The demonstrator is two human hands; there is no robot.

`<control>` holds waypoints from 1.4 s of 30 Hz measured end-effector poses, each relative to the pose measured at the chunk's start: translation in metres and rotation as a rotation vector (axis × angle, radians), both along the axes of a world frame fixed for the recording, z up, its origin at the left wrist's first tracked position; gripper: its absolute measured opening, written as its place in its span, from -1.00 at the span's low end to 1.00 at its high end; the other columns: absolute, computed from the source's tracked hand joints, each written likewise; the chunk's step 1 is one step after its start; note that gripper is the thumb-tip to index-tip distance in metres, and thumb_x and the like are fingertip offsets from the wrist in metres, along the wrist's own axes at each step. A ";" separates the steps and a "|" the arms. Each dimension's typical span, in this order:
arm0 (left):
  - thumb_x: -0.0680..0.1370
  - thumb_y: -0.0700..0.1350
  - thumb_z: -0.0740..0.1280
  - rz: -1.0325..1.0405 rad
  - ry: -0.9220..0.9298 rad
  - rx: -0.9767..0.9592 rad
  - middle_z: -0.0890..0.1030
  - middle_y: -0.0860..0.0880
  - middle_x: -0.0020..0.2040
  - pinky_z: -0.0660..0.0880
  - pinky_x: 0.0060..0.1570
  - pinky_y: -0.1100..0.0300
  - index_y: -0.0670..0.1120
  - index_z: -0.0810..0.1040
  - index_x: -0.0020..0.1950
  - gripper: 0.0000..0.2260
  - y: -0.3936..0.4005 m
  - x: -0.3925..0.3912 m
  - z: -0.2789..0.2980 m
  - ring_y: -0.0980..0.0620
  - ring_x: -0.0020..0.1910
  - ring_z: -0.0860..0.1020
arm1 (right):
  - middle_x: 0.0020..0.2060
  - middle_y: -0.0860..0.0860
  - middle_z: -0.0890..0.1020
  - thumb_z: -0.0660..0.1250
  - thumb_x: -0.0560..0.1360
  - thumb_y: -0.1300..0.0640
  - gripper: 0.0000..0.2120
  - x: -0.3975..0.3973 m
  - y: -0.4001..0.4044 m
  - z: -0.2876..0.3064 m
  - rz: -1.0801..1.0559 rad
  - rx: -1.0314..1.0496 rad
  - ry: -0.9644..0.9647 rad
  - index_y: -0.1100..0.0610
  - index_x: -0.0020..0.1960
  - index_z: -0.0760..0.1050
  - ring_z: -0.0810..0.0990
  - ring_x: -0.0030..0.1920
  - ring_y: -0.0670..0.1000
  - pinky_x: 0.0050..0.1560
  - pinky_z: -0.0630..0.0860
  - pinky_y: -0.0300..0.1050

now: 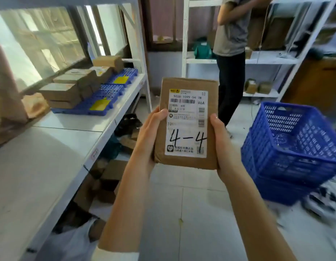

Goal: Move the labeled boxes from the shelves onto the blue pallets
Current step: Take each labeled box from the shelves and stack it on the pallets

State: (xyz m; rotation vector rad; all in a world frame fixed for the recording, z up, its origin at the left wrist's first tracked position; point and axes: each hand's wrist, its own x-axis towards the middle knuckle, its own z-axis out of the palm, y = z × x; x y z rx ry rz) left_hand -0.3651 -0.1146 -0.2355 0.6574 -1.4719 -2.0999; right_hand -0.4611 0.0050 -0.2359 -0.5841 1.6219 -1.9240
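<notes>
I hold a flat cardboard box (187,117) in front of me over the floor, its white shipping label marked "4-4" facing up. My left hand (150,136) grips its left edge with the thumb on the label. My right hand (222,146) grips the right edge. Two blue pallets (110,91) with yellow tags lie on the white shelf (73,140) at the left. Several brown boxes (76,81) are stacked along their far side.
A stack of blue plastic crates (293,147) stands on the tiled floor at the right. A person (231,53) stands ahead by white shelving (261,61) holding small parcels. More boxes and bags lie under the left shelf (110,174).
</notes>
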 end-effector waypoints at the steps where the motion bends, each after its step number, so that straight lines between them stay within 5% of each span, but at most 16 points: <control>1: 0.41 0.13 0.38 -0.005 -0.010 0.015 0.65 -0.11 0.15 0.55 0.11 -0.16 0.02 0.48 0.34 -0.49 0.000 -0.007 -0.011 -0.15 0.10 0.63 | -0.37 -0.20 0.68 0.07 0.62 -0.04 -0.76 -0.007 0.003 -0.010 -0.010 0.022 -0.014 -0.07 -0.07 0.49 0.66 -0.33 -0.23 -0.19 0.62 -0.28; 5: 0.44 0.13 0.35 -0.005 -0.073 0.064 0.66 -0.12 0.11 0.59 0.01 -0.09 0.01 0.49 0.32 -0.52 -0.001 -0.033 -0.045 -0.15 0.07 0.64 | -0.40 -0.20 0.68 0.06 0.63 -0.01 -0.74 -0.032 0.006 -0.041 -0.028 0.087 -0.063 -0.06 -0.11 0.49 0.66 -0.36 -0.22 -0.30 0.60 -0.32; 9: 0.48 0.12 0.31 -0.023 -0.147 0.151 0.66 -0.14 0.10 0.58 0.03 -0.11 -0.02 0.50 0.31 -0.56 -0.011 -0.059 -0.065 -0.18 0.06 0.64 | -0.27 -0.16 0.71 0.08 0.61 -0.08 -0.78 -0.055 -0.006 -0.065 -0.035 0.146 -0.123 -0.10 0.00 0.49 0.69 -0.14 -0.09 -0.04 0.63 -0.10; 16: 0.53 0.08 0.29 -0.008 -0.184 0.199 0.67 -0.13 0.08 0.59 0.04 -0.10 -0.03 0.49 0.31 -0.61 -0.062 -0.117 -0.083 -0.17 0.04 0.65 | -0.06 -0.07 0.70 0.05 0.60 -0.14 -0.68 -0.111 -0.056 -0.081 -0.017 0.207 -0.168 -0.06 0.19 0.48 0.69 -0.02 -0.03 0.06 0.59 -0.04; 19: 0.53 0.07 0.28 0.004 -0.178 0.198 0.68 -0.12 0.05 0.61 -0.02 -0.05 -0.04 0.51 0.29 -0.63 -0.096 -0.147 -0.085 -0.15 0.01 0.66 | -0.13 -0.09 0.71 0.05 0.60 -0.15 -0.71 -0.143 -0.091 -0.084 -0.004 0.214 -0.165 -0.10 0.08 0.51 0.69 -0.05 -0.03 0.06 0.59 -0.04; 25: 0.45 0.12 0.36 0.028 -0.161 0.184 0.67 -0.12 0.09 0.58 0.05 -0.11 0.00 0.47 0.33 -0.52 -0.179 -0.203 -0.076 -0.15 0.05 0.65 | -0.11 -0.07 0.71 0.06 0.59 -0.17 -0.69 -0.203 -0.174 -0.071 0.004 0.226 -0.150 -0.09 0.12 0.50 0.70 -0.05 -0.03 0.01 0.60 -0.08; 34: 0.27 0.19 0.39 -0.006 -0.194 0.238 0.68 -0.12 0.04 0.58 -0.14 0.02 -0.02 0.50 0.29 -0.37 -0.260 -0.283 -0.077 -0.13 -0.03 0.67 | 0.07 -0.05 0.66 0.07 0.57 -0.21 -0.55 -0.280 -0.253 -0.073 -0.021 0.259 -0.169 -0.03 0.36 0.39 0.65 0.06 -0.06 0.05 0.55 -0.14; 42: 0.50 0.09 0.32 0.095 -0.209 0.213 0.70 -0.10 0.00 0.61 -0.13 0.03 -0.02 0.53 0.25 -0.64 -0.334 -0.366 -0.081 -0.10 -0.07 0.68 | 0.08 -0.04 0.66 0.10 0.58 -0.17 -0.58 -0.378 -0.337 -0.090 0.058 0.251 -0.176 -0.03 0.35 0.40 0.65 0.07 -0.03 0.18 0.54 -0.01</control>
